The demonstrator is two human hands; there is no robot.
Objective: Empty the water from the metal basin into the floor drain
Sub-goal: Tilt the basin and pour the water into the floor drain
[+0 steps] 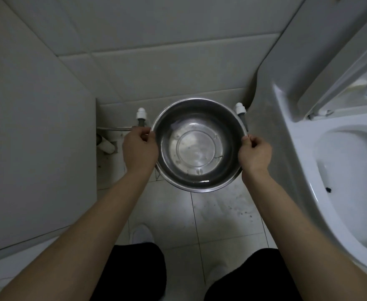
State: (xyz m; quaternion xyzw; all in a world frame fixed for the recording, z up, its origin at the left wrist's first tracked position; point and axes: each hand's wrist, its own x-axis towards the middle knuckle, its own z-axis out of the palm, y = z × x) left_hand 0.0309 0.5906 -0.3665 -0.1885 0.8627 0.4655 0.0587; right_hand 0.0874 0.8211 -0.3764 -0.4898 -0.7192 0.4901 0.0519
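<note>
A round metal basin (200, 127) with shallow clear water in it hangs level above the tiled floor, in the middle of the head view. My left hand (139, 149) grips its left rim and my right hand (254, 153) grips its right rim. No floor drain shows; the floor under the basin is hidden.
A white toilet (338, 170) with raised lid fills the right side. A grey wall or cabinet (37, 137) stands on the left. Two white pipe fittings (141, 114) (240, 109) and a hose sit by the back wall. Wet, speckled floor tiles (219, 213) lie under me.
</note>
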